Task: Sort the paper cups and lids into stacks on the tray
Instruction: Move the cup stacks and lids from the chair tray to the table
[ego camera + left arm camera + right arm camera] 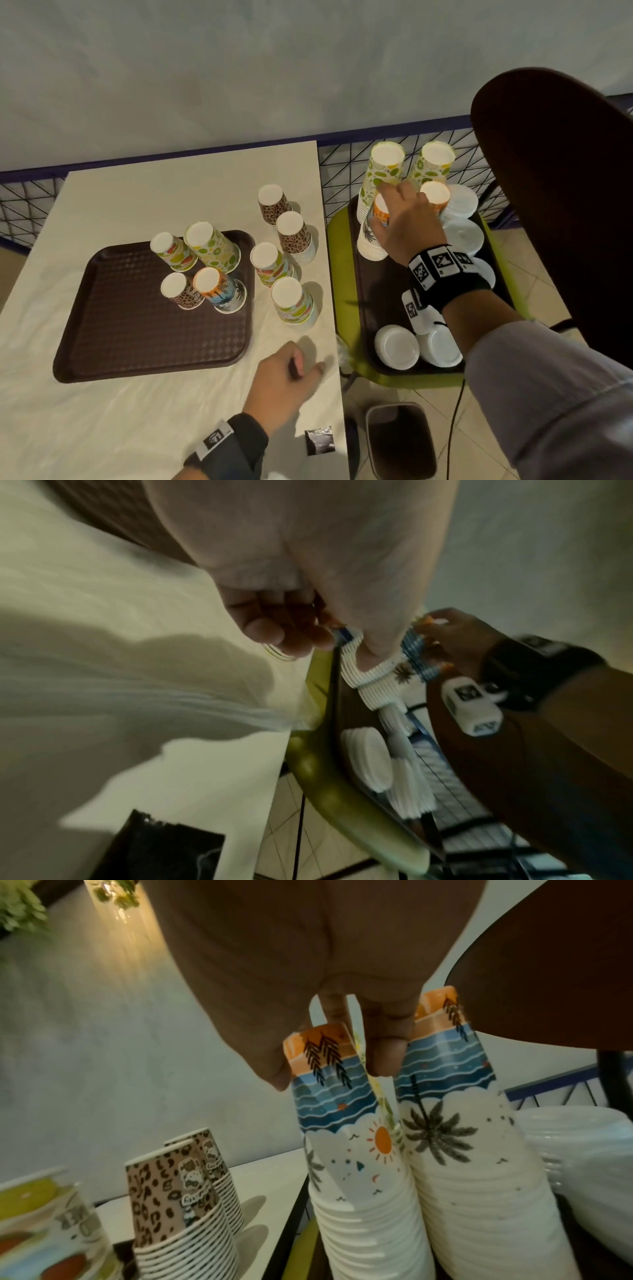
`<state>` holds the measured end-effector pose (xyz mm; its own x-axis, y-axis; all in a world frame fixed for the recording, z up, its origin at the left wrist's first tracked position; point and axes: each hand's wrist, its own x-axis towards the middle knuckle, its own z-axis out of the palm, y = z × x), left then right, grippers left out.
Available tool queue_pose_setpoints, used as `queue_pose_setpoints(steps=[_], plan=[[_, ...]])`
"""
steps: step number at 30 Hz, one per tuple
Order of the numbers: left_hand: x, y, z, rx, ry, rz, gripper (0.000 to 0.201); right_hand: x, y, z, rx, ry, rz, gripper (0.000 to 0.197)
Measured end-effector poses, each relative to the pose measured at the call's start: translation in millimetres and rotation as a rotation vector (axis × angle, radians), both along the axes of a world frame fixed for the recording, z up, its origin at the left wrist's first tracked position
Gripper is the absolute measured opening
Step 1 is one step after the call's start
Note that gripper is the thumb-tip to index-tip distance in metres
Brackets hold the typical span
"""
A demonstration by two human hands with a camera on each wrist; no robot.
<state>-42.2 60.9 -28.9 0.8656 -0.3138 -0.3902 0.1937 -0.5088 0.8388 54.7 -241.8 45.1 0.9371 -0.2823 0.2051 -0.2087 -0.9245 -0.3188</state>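
Note:
My right hand [400, 219] reaches over the second brown tray [368, 301] on the green chair. Its thumb and fingers [387, 1042] pinch the top of a beach-pattern cup stack [371, 236] [346, 1123]. A second beach-pattern stack [455, 1110] stands right beside it, with two lime-pattern stacks [383, 168] behind. White lids [397, 346] lie in piles on that tray. The brown tray [137, 342] on the table carries several upturned cups [210, 246]. My left hand [287, 373] [284, 631] hovers by the table's right edge, fingers loosely curled, holding nothing.
Leopard-pattern stacks [294, 236] and fruit-pattern stacks [293, 301] stand on the table right of the tray. A dark round tabletop [555, 188] overhangs the chair at right. A bin [399, 442] sits on the floor; a foil packet [319, 440] lies at the table edge.

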Motion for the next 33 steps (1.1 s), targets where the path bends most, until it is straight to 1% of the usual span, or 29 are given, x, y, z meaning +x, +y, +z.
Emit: queue_pose_setpoints(steps=[2, 4, 6, 7, 8, 11, 13, 14, 16, 18, 21, 23, 26, 28, 31, 33], plan=[[-6.5, -7.5, 5.2, -0.001, -0.054, -0.134, 0.043, -4.5, 1.0, -0.3, 0.024, -0.002, 0.01, 0.052], [-8.3, -22.7, 13.2, -0.031, -0.078, -0.2, 0.036, -10.7, 2.5, -2.9, 0.055, 0.017, 0.027, 0.054], [-5.1, -46.4, 23.5, -0.078, -0.082, -0.216, 0.022, -19.2, 2.8, -5.8, 0.098, 0.051, 0.03, 0.058], [-1.3, -58.9, 27.7, -0.092, -0.085, -0.205, 0.018, -24.4, 2.5, -7.6, 0.119, 0.065, 0.023, 0.059], [4.2, -71.1, 29.0, -0.093, -0.086, -0.176, 0.018, -30.9, 1.8, -8.9, 0.144, 0.075, 0.012, 0.059], [23.5, -105.3, 24.4, -0.078, -0.097, -0.093, 0.037, -55.3, -2.0, -11.4, 0.237, 0.053, -0.021, 0.058], [35.1, -124.4, 19.0, -0.104, -0.059, -0.041, 0.053, -71.6, -5.6, -12.5, 0.307, 0.024, -0.046, 0.057], [42.2, -131.4, 14.4, -0.088, -0.042, -0.026, 0.062, -78.7, -7.4, -13.6, 0.34, 0.02, -0.06, 0.057], [57.7, -142.7, 1.9, 0.01, -0.047, -0.065, 0.082, -90.7, -11.0, -16.5, 0.374, 0.029, -0.081, 0.057], [71.2, -151.1, -6.1, 0.068, -0.049, -0.11, 0.101, -99.7, -14.9, -18.3, 0.398, 0.041, -0.098, 0.056], [85.9, -162.8, -12.8, 0.123, -0.081, -0.171, 0.117, -107.8, -20.1, -17.8, 0.447, 0.07, -0.122, 0.054], [91.0, -170.8, -12.4, 0.165, -0.082, -0.234, 0.122, -111.1, -24.2, -18.5, 0.454, 0.08, -0.117, 0.053], [93.1, -176.3, -13.0, 0.224, -0.123, -0.323, 0.121, -114.2, -30.0, -21.5, 0.496, 0.094, -0.108, 0.053], [92.0, -178.6, -14.2, 0.187, -0.105, -0.338, 0.12, -115.4, -31.4, -21.4, 0.51, 0.079, -0.094, 0.053], [90.4, -181.0, -14.6, 0.11, -0.062, -0.309, 0.117, -113.5, -31.5, -18.7, 0.506, 0.029, -0.043, 0.056], [89.8, -179.5, -13.2, 0.044, -0.085, -0.302, 0.107, -110.8, -29.7, -12.7, 0.5, -0.002, 0.015, 0.06]])
